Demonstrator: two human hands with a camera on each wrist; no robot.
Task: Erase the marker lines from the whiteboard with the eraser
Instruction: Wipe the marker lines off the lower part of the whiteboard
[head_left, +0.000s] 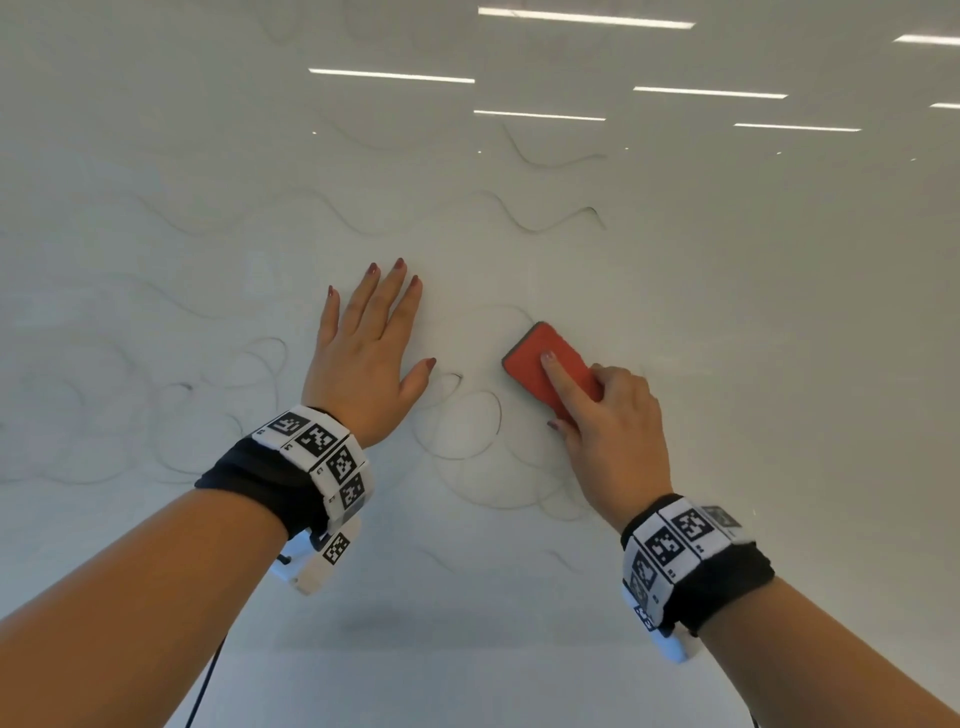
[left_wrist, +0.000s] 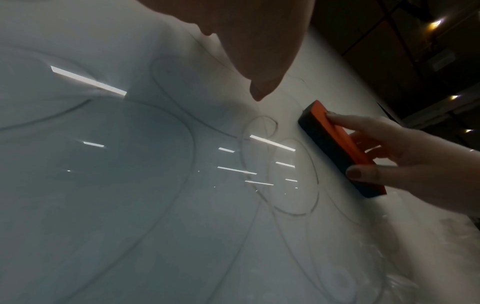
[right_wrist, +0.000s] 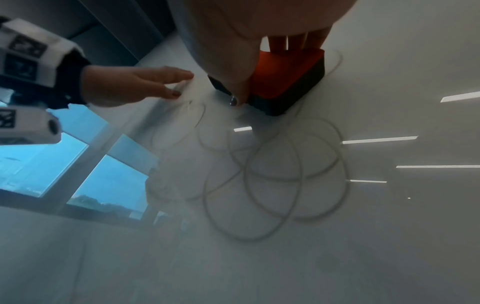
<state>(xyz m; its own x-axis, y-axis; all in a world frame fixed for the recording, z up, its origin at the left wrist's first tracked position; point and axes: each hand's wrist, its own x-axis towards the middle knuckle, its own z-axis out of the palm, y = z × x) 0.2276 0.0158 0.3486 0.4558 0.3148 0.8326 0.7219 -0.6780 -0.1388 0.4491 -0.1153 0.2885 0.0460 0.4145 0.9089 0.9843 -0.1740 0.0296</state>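
Observation:
A glossy whiteboard (head_left: 727, 364) fills the head view, covered with faint looping and wavy marker lines (head_left: 467, 431). My right hand (head_left: 608, 415) grips an orange eraser (head_left: 540, 364) with a dark felt base, flat against the board, index finger laid along its top and thumb on its near side. In the left wrist view the eraser (left_wrist: 337, 148) shows felt-side down. In the right wrist view the eraser (right_wrist: 285, 78) lies above a cluster of overlapping loops (right_wrist: 272, 176). My left hand (head_left: 369, 353) rests flat on the board, fingers spread, left of the eraser.
Darker wavy lines (head_left: 545, 218) run across the board above the hands. Ceiling lights reflect as bright bars (head_left: 587, 18) on the upper right. A window reflection (right_wrist: 64, 164) shows in the right wrist view. A cable (head_left: 208, 686) hangs below my left wrist.

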